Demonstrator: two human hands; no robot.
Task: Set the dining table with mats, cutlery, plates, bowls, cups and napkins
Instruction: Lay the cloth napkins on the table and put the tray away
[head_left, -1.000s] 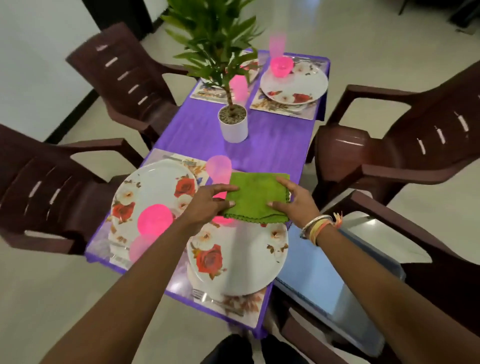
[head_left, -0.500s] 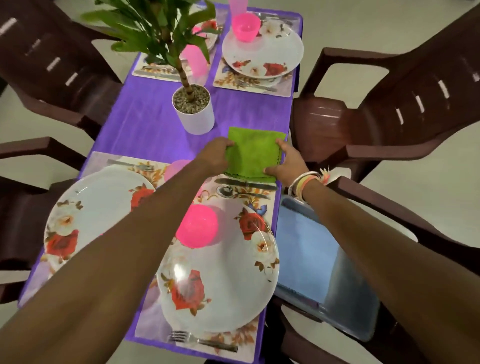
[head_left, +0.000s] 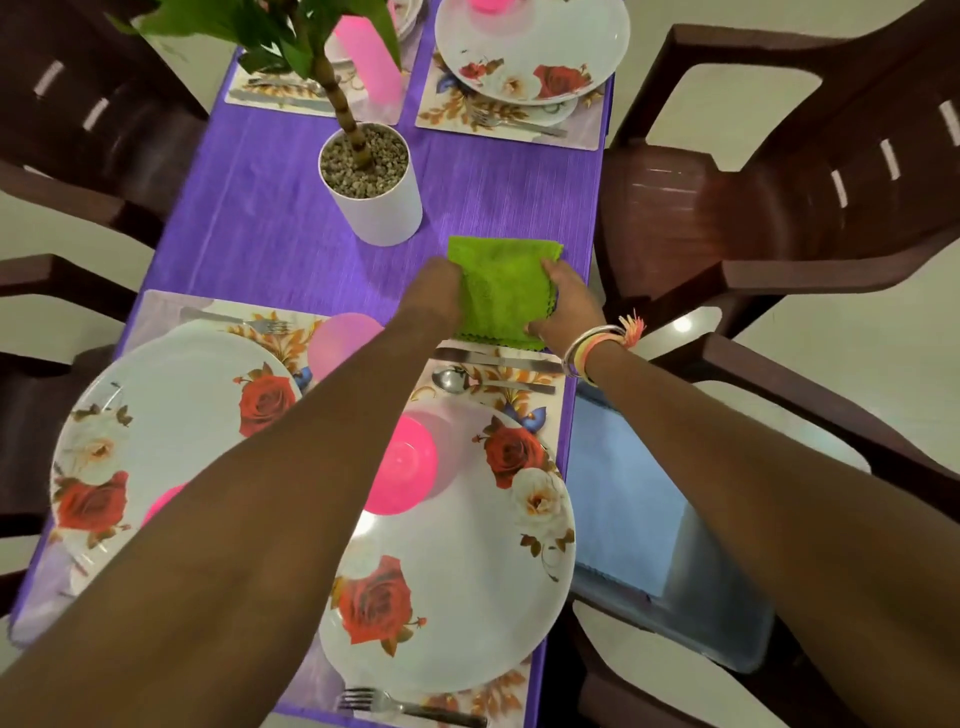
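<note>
**Green napkin held at the top of a place setting**

The napkin (head_left: 501, 291) was a fuzzy, lime-green square of cloth with a scalloped hem. It lay on the table just beyond the near right mat (head_left: 545, 410), its near edge meeting the mat above the knife (head_left: 498, 358). The left hand (head_left: 436, 293) gripped its left side with fingers curled into the cloth. The right hand (head_left: 563, 306), bangles (head_left: 592, 348) at the wrist, pinched its right side, and the cloth bunched slightly between them.

On the glossy floral mat, the steel knife and a spoon (head_left: 483, 382) lay side by side. Nearer sat a round white plate (head_left: 467, 571) printed with red roses, a translucent pink plastic bowl (head_left: 405, 467) on its far part and a fork (head_left: 410, 706) by its near rim. A second rose plate (head_left: 166, 431) lay to the left.

The long, narrow table wore a purple tablecloth (head_left: 260, 218) with a fine ribbed weave. A white cylindrical pot (head_left: 376, 187) filled with gravel stood mid-table, near the napkin. Dark brown moulded chairs (head_left: 779, 208) with slotted backs ringed the table on a pale, shiny floor.
</note>
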